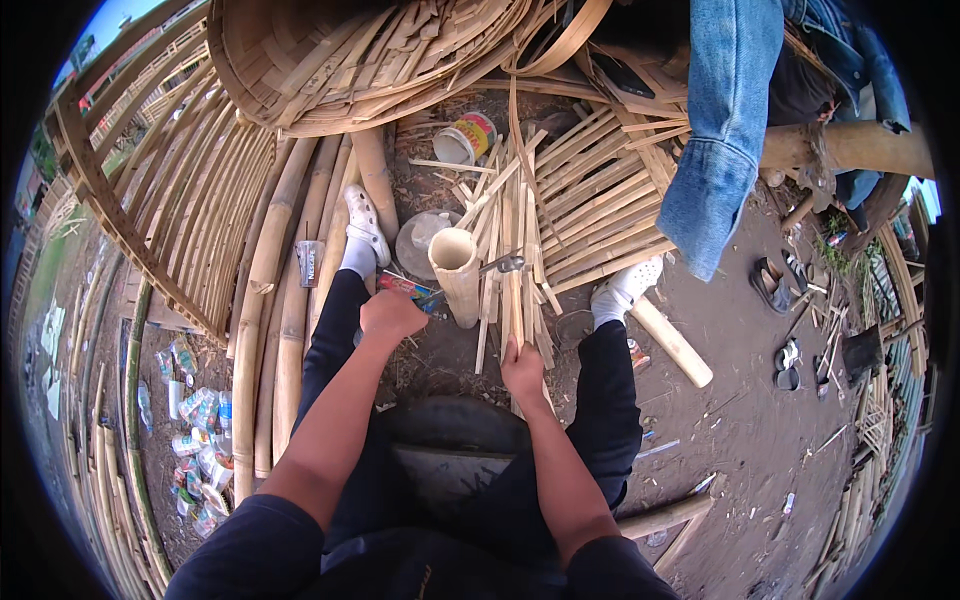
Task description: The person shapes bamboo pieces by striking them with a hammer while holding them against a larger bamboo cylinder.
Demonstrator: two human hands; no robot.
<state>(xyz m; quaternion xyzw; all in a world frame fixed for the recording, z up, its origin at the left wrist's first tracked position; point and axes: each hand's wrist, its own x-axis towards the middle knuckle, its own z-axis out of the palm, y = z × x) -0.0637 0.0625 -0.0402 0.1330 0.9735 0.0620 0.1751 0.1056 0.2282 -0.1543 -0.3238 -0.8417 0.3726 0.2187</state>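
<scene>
My left hand (392, 317) is closed around the dark handle of a hammer. The metal hammer head (509, 264) lies over a bundle of split bamboo strips (490, 300), and part of the handle is hidden at a short upright bamboo tube (459, 285). My right hand (524, 372) pinches the near end of one bamboo strip (516, 315) that points away from me. Beyond it, a slatted bamboo panel (600, 190) lies on the ground between my feet and the far pile.
A large woven basket (290, 90) with bamboo scraps stands at the far side. Long bamboo poles (265, 300) and a slatted frame (190, 200) run along the left. A denim garment (712, 160) hangs at right. A white bucket (462, 140), sandals (772, 285) and plastic litter (205, 440) lie around.
</scene>
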